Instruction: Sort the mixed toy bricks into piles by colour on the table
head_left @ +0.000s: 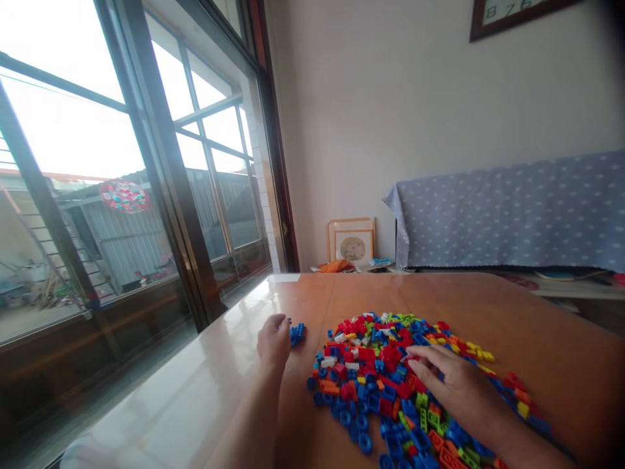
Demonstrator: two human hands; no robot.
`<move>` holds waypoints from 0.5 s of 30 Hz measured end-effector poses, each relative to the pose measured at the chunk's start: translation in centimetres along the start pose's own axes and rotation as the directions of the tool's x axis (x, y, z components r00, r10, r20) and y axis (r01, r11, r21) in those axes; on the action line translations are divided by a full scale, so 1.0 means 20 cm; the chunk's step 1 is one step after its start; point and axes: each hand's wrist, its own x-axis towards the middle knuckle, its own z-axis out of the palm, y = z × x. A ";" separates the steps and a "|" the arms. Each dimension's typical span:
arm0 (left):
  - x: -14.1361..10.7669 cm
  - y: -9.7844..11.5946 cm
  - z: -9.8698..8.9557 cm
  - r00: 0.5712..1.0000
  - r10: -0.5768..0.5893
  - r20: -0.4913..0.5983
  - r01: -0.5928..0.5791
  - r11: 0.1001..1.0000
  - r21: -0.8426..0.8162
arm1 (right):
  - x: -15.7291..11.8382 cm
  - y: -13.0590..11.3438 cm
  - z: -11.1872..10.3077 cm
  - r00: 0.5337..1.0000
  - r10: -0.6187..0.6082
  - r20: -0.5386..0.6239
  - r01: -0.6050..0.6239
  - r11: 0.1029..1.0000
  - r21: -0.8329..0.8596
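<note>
On the wooden table lies a wide pile of toy building bricks in red, blue, green, yellow, orange and white. My right hand reaches over the pile's right side. Its thumb and forefinger pinch at a small red toy brick, partly hidden by the fingertips. To the left of the pile, my left hand is closed, fingers curled with their tips facing away from me. Whatever is in them is hidden. Right beside those fingers, apart from the pile, sit a few joined blue toy bricks.
The brown table has a shiny, glaring left side. Small blue wheels lie along the pile's near left edge. Glass windows stand at left. Beyond the table are a framed picture and a blue dotted cloth.
</note>
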 end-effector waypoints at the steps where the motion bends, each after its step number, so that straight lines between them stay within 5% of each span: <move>1: 0.03 -0.04 -0.02 0.999 -0.041 -0.024 0.042 0.998 0.046 | 0.00 0.01 0.00 1.000 0.006 -0.004 -0.006 1.000 -0.002; 7: 0.05 -0.18 -0.04 0.988 -0.152 -0.041 0.156 0.975 0.160 | 0.01 0.11 0.01 0.997 0.015 -0.075 -0.019 0.999 -0.045; 15: 0.03 -0.16 -0.03 0.989 -0.110 -0.103 0.121 0.987 0.108 | 0.01 0.25 -0.02 0.974 0.004 -0.228 -0.041 0.987 -0.158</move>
